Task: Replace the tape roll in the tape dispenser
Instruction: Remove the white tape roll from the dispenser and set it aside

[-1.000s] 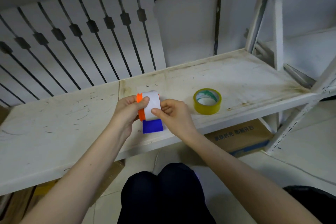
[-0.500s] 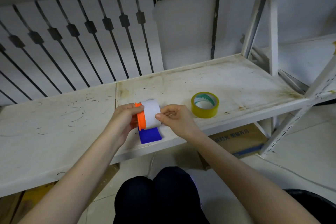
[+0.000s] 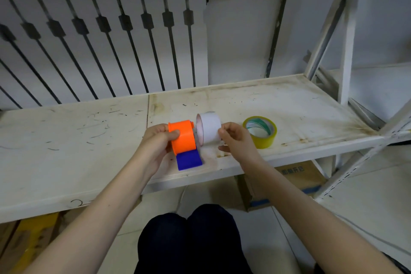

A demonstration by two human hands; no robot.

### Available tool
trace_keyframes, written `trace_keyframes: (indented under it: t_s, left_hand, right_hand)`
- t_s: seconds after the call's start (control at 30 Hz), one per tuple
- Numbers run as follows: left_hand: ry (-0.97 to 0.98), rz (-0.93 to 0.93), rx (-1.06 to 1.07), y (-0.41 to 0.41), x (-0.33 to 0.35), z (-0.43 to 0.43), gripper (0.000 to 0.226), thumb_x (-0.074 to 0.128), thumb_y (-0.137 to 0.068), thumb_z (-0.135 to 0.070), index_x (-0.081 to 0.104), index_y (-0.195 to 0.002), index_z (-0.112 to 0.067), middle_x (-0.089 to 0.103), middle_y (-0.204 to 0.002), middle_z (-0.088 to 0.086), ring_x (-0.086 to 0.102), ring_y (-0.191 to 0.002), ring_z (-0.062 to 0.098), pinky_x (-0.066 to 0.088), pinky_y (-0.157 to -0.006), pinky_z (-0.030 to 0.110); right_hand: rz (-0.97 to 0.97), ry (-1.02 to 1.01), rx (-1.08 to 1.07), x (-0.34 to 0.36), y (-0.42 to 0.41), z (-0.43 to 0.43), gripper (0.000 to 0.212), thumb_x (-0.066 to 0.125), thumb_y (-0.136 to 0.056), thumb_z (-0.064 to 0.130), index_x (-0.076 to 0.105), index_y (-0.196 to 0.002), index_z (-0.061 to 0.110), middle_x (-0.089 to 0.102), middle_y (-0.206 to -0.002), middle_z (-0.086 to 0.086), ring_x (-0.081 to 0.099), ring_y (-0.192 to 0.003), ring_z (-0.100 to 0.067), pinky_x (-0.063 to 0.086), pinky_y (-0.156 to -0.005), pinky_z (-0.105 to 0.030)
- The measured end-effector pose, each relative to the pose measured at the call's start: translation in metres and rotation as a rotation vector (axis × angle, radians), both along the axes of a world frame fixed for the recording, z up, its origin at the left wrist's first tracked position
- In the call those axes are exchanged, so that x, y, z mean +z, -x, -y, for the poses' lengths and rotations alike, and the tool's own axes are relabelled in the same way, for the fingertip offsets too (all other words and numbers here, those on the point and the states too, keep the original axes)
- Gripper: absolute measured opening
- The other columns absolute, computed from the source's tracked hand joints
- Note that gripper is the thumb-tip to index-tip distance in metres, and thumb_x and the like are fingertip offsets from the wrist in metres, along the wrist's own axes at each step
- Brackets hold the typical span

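The right hand (image 3: 236, 138) pinches the white roll (image 3: 209, 128) just right of the dispenser (image 3: 183, 140), which the left hand (image 3: 155, 142) grips, their axes parallel, while the yellow roll (image 3: 261, 132) lies flat on the shelf (image 3: 289, 104) nearest the right hand.

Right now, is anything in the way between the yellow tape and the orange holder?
Yes. The white roll, pinched in the right hand, sits between the yellow tape and the orange dispenser held by the left hand.
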State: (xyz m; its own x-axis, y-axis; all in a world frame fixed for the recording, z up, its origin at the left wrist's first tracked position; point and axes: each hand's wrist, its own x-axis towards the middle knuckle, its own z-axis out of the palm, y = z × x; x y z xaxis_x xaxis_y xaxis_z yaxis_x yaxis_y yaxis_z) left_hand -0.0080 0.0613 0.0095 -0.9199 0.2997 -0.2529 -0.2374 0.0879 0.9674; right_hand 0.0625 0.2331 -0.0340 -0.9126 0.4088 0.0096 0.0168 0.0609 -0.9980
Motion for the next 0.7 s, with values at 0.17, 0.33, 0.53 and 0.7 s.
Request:
trace_keyframes:
  t_s: [0.17, 0.33, 0.53, 0.7]
  left_hand:
    - [-0.002, 0.038, 0.014, 0.0, -0.003, -0.01, 0.019, 0.052, -0.091, 0.0, 0.055, -0.076, -0.011, 0.062, -0.08, 0.006, 0.058, -0.073, 0.018, 0.049, -0.07, 0.03]
    - [-0.027, 0.084, 0.017, 0.0, -0.006, -0.029, 0.012, 0.047, -0.093, -0.001, 0.056, -0.097, -0.007, 0.062, -0.088, 0.008, 0.059, -0.076, 0.018, 0.048, -0.06, 0.029]
    - [-0.036, 0.118, 0.057, -0.004, -0.001, -0.047, 0.016, 0.044, -0.095, -0.002, 0.052, -0.085, -0.012, 0.058, -0.086, 0.006, 0.056, -0.072, 0.015, 0.048, -0.053, 0.027]
    - [-0.001, 0.118, 0.083, -0.003, 0.0, -0.052, 0.02, 0.049, -0.092, -0.002, 0.048, -0.078, -0.017, 0.054, -0.081, 0.004, 0.052, -0.073, 0.018, 0.046, -0.063, 0.032]
  right_hand:
    - [-0.101, -0.241, -0.2, 0.014, 0.001, -0.015, 0.01, 0.049, -0.094, 0.017, 0.055, -0.087, 0.021, 0.057, -0.084, 0.01, 0.053, -0.076, -0.007, 0.047, -0.066, -0.023]
    - [-0.115, -0.538, -0.505, 0.025, 0.002, -0.073, 0.012, 0.044, -0.094, 0.015, 0.056, -0.092, 0.012, 0.058, -0.083, -0.001, 0.051, -0.072, -0.017, 0.038, -0.065, -0.03]
    - [0.189, -0.736, -0.557, 0.006, -0.005, -0.159, 0.018, 0.04, -0.094, 0.012, 0.054, -0.101, 0.002, 0.06, -0.107, -0.019, 0.056, -0.095, -0.036, 0.042, -0.075, -0.038]
    - [0.407, -0.837, -0.479, -0.018, -0.022, -0.185, 0.031, 0.035, -0.097, 0.019, 0.049, -0.103, -0.008, 0.05, -0.116, -0.031, 0.053, -0.096, -0.043, 0.042, -0.075, -0.041]
